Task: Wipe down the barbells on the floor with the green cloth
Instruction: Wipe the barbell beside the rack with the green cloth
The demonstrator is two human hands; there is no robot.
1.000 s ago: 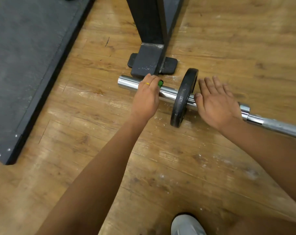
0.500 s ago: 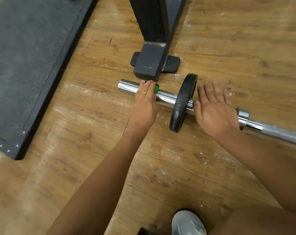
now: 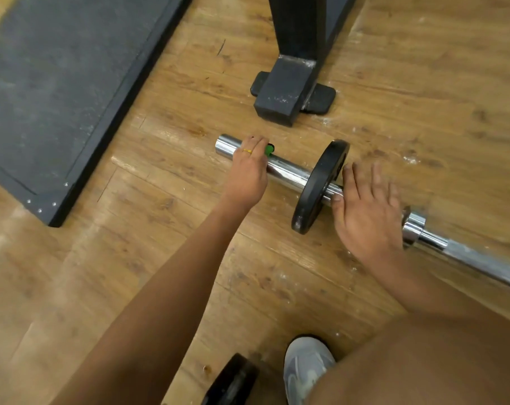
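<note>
- Two hands on bar [image 3: 289,172], which lies on floor [image 3: 160,258] and runs off right.
- Left hand [image 3: 246,173] curled over bar's left end, grasping cloth [image 3: 269,149]; only a green bit shows past the fingers.
- Right hand [image 3: 364,211] flat, fingers straight, resting on bar just right of plate [image 3: 321,185].
- Rack foot [image 3: 286,89] far of bar, apart.
- Mat [image 3: 58,92] far left.
- Shoe [image 3: 305,369] near edge.

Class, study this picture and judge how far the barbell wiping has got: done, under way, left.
Done: nothing provably; the sleeve shines, but that proves little. Under way: the left hand presses the green cloth on the sleeve near its end, while the right hand lies flat beside the weight plate. Left: likely the plate and the long shaft.
</note>
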